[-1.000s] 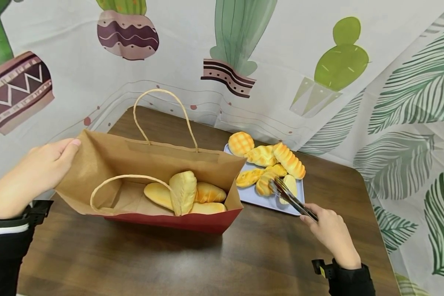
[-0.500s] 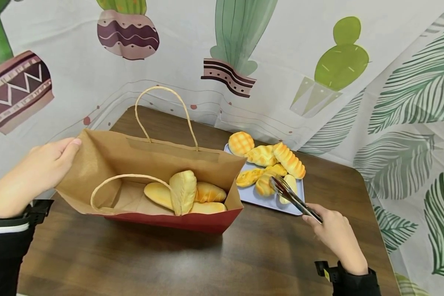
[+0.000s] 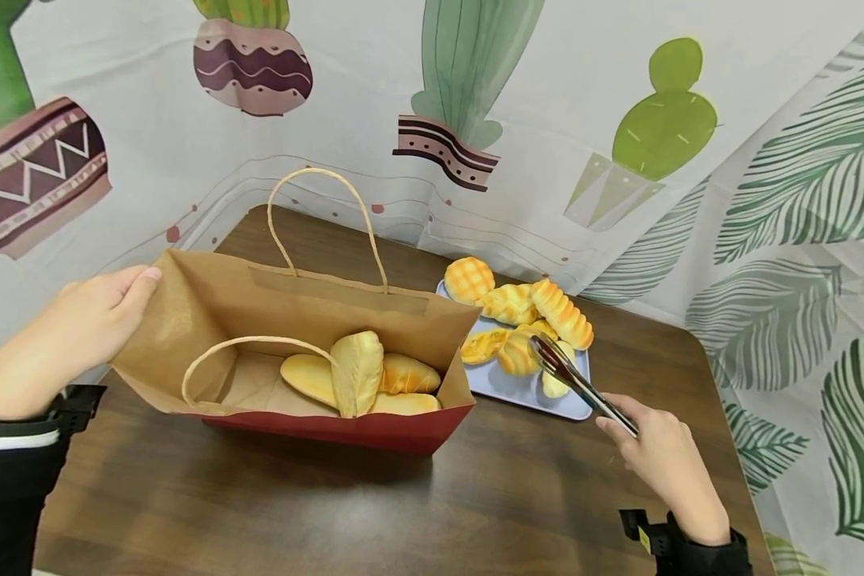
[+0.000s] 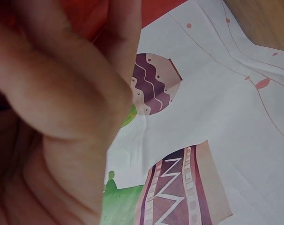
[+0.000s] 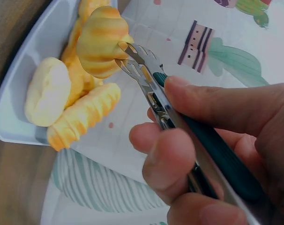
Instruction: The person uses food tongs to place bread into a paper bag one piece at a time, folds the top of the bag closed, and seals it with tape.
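My left hand (image 3: 90, 328) pinches the left rim of a brown paper bag (image 3: 209, 296) with a red outside, thumb over the edge. Several breads lie in the bag, among them a pale loaf (image 3: 358, 372) leaning across a long roll (image 3: 310, 378). In my right hand (image 3: 666, 456) I grip metal tongs (image 3: 583, 386) with dark handles. Their tips meet the edge of a ridged bread roll (image 5: 102, 42), which is over or on a light-blue tray (image 3: 507, 392); I cannot tell whether it is raised. The left wrist view shows my left hand (image 4: 62, 93) close up.
On the tray also sit a round checked bun (image 3: 470, 280), a twisted bread (image 3: 563, 314), a pale oval roll (image 3: 558, 376) and others. Two rope handles rise from the bag, one of them the back handle (image 3: 370, 232). A cactus-print cloth (image 3: 346, 96) hangs behind the brown table (image 3: 504, 496).
My right hand and the tongs have shifted a little right and toward me, with the ridged roll nearly in place. My left hand and the bag have stayed almost still.
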`<action>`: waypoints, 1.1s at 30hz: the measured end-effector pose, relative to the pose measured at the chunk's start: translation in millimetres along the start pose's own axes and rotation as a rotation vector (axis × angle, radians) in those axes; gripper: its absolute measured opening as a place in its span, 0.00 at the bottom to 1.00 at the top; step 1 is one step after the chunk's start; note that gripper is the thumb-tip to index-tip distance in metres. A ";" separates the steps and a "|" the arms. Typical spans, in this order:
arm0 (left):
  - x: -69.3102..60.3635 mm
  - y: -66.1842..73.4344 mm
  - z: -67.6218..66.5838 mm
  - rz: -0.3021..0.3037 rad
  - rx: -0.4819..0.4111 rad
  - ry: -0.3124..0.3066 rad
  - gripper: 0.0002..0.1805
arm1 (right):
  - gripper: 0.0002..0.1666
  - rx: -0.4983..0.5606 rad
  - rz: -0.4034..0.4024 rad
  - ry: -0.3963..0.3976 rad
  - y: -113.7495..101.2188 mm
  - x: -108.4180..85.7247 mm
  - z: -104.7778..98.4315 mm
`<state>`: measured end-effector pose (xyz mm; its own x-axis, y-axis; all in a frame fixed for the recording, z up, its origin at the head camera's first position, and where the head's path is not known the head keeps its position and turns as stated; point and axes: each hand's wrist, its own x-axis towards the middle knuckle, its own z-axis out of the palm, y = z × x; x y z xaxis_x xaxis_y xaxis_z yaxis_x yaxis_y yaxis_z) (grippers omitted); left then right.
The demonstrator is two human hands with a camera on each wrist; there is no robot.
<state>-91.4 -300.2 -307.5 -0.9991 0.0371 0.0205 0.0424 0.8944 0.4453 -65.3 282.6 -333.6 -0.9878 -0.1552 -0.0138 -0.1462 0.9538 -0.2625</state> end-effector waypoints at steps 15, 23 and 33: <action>0.3 1.9 -1.4 -0.022 0.002 -0.015 0.29 | 0.21 0.011 -0.138 0.265 -17.7 -23.7 -37.5; 0.8 1.7 -0.8 -0.027 -0.007 -0.019 0.30 | 0.24 0.080 -0.212 0.387 -37.6 -38.6 -52.4; 0.9 1.3 -1.3 -0.024 -0.005 -0.026 0.30 | 0.26 0.155 -0.294 0.474 -56.9 -47.2 -68.6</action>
<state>-92.2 -299.6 -305.7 -0.9995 0.0269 -0.0137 0.0179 0.8928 0.4500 -14.1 253.3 -251.9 -0.8285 -0.2418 0.5052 -0.4439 0.8335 -0.3289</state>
